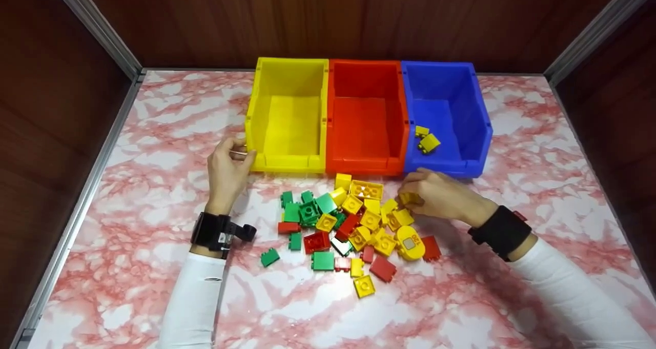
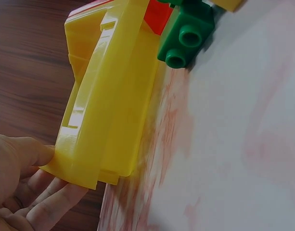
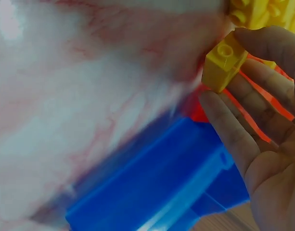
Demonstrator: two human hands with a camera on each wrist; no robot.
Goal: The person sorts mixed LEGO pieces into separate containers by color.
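the right grip pinches a yellow block, with the blue bin just ahead. looks like the picking-up step; next likely needs a lift into that bin. the left grip pinches the yellow bin.

Glossy surface marbled in pink and white, with bins and bricks
Along its far side stand an open yellow plastic bin, a red one and a blue one, touching; before them lies a jumbled heap of green, red and yellow plastic toy bricks; one green brick lies apart, leftward.
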